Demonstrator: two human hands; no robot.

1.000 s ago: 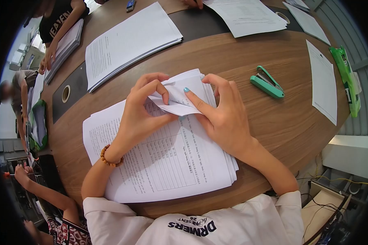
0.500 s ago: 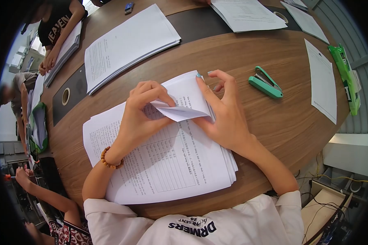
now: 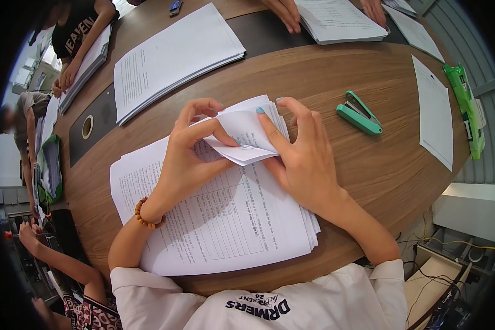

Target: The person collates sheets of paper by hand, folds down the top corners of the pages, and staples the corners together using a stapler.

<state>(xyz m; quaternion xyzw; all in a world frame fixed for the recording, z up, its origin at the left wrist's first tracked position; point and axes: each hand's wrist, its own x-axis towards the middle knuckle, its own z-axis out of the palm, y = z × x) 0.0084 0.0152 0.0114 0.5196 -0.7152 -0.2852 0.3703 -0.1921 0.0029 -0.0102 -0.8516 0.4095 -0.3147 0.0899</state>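
Observation:
A stack of printed paper sheets (image 3: 220, 220) lies on the wooden table right in front of me. Its far edge is bent up and folded back between my hands. My left hand (image 3: 195, 140), with a beaded bracelet at the wrist, pinches the folded sheets between thumb and index finger. On the right side of the fold, my right hand (image 3: 302, 151) holds the sheets, thumb beneath and index finger on top. To the right of the stack rests a green stapler (image 3: 359, 114).
Another paper stack (image 3: 176, 60) lies beyond mine. A co-worker's hands flank a stack (image 3: 341, 22) at the far side. At the right are a single sheet (image 3: 433, 113) and a green packet (image 3: 465, 110). Other people are at the left.
The turned-up sheets have shifted between my fingers, and my right index finger has bent inward over them. At the far side, a co-worker's hands have come in around the stack.

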